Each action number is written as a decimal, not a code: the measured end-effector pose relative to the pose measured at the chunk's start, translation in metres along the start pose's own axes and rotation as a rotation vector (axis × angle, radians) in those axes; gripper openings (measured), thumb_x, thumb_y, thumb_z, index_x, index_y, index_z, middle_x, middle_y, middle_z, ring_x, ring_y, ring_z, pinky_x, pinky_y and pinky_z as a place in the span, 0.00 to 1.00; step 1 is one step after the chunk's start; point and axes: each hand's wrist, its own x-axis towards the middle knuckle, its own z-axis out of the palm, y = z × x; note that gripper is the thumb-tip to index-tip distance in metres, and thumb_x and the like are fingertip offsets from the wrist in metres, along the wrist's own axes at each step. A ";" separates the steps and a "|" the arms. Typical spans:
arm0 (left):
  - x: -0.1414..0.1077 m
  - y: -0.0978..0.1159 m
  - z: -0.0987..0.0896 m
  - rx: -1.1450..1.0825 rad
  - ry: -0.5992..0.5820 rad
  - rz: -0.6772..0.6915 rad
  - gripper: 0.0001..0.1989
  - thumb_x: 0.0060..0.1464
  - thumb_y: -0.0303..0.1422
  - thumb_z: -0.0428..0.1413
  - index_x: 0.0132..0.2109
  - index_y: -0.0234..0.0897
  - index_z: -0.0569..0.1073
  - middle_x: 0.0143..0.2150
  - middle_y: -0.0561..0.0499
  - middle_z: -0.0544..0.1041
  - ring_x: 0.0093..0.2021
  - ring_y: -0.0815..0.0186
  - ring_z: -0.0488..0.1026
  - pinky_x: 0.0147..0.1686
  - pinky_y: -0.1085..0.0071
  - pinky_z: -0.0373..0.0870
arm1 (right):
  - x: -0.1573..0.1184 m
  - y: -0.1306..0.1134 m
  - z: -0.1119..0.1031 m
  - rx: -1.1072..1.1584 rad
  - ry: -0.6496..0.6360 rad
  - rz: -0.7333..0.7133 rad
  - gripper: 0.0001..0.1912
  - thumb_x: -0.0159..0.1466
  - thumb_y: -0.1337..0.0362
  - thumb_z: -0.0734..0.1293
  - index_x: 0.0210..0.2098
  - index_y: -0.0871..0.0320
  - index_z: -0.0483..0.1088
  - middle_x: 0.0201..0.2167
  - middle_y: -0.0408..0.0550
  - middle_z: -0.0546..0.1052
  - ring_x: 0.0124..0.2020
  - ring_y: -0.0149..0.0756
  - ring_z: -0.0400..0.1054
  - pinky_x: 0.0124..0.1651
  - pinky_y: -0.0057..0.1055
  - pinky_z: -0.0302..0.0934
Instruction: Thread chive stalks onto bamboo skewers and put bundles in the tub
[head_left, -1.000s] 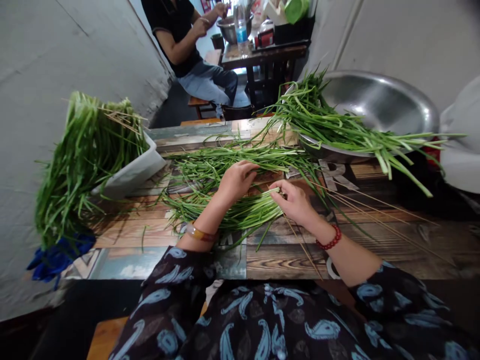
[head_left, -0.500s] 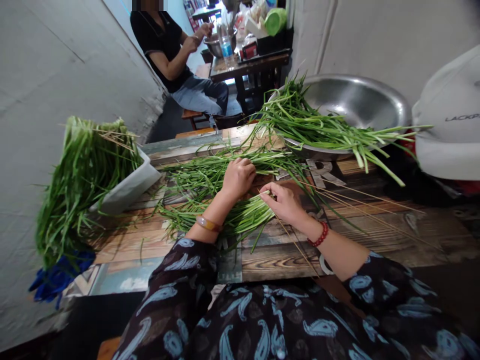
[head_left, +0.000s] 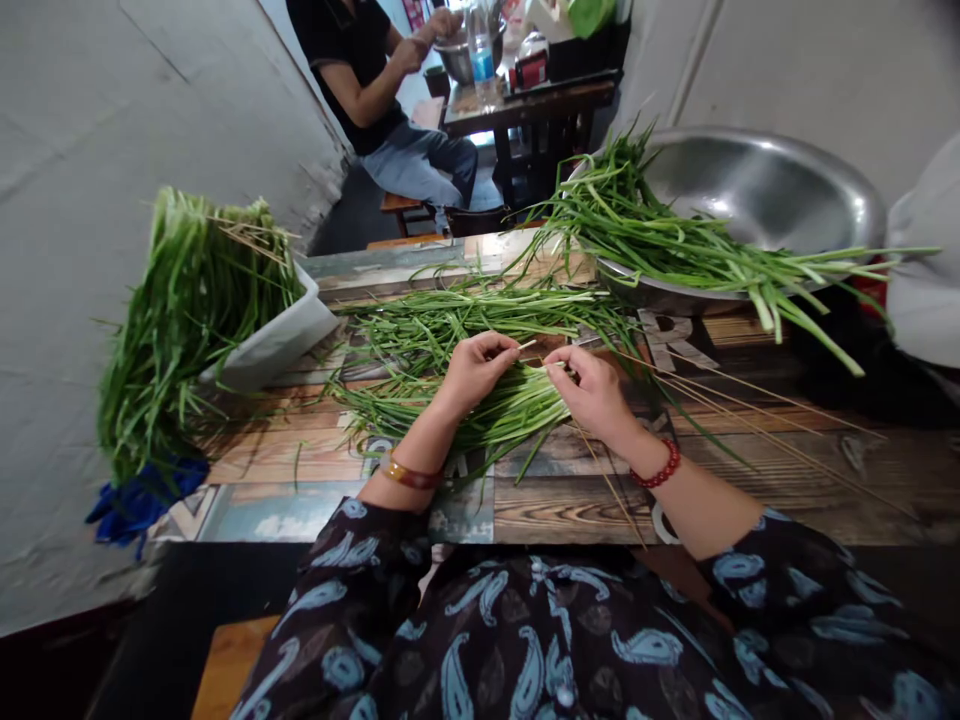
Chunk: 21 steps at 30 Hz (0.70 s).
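My left hand (head_left: 480,372) is closed in a pinch on a single chive stalk (head_left: 528,345), whose pale end sticks out past the fingertips. Close by on its right, my right hand (head_left: 591,392) pinches the pale ends of a bunch of chives (head_left: 517,408) lying on the table. From under that hand a thin bamboo skewer (head_left: 611,487) slants toward the front edge; whether it passes through the stalks is hidden by the fingers. Behind both hands lies a loose pile of chives (head_left: 480,310).
A white tub (head_left: 281,340) of skewered chives stands left, above a blue cloth (head_left: 146,500). Back right, a steel basin (head_left: 795,190) holds more chives. Several loose skewers (head_left: 750,420) lie on the right of the wooden table (head_left: 570,515). A seated person (head_left: 360,90) works beyond.
My left hand has come away from the back pile toward my right hand, with a stalk end now showing in its fingers. The view has tilted down and shifted left.
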 end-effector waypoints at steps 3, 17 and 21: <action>-0.003 -0.001 0.006 -0.128 -0.002 -0.059 0.12 0.49 0.38 0.62 0.32 0.32 0.77 0.27 0.53 0.74 0.28 0.71 0.65 0.29 0.75 0.61 | -0.001 -0.004 -0.002 -0.019 0.015 -0.014 0.10 0.66 0.58 0.62 0.36 0.55 0.73 0.33 0.46 0.80 0.33 0.36 0.72 0.40 0.31 0.63; -0.011 0.003 0.001 0.034 -0.064 0.145 0.07 0.56 0.35 0.58 0.35 0.36 0.76 0.42 0.45 0.81 0.43 0.62 0.75 0.47 0.67 0.67 | 0.002 -0.002 -0.004 -0.019 0.035 0.076 0.08 0.64 0.59 0.63 0.36 0.55 0.72 0.32 0.46 0.80 0.31 0.37 0.71 0.37 0.33 0.63; -0.012 0.001 0.004 0.154 -0.080 0.175 0.03 0.54 0.30 0.59 0.34 0.35 0.76 0.35 0.49 0.79 0.39 0.64 0.72 0.44 0.68 0.66 | 0.001 -0.003 -0.005 -0.009 0.037 0.073 0.08 0.64 0.58 0.64 0.35 0.55 0.72 0.32 0.47 0.80 0.31 0.37 0.72 0.37 0.33 0.63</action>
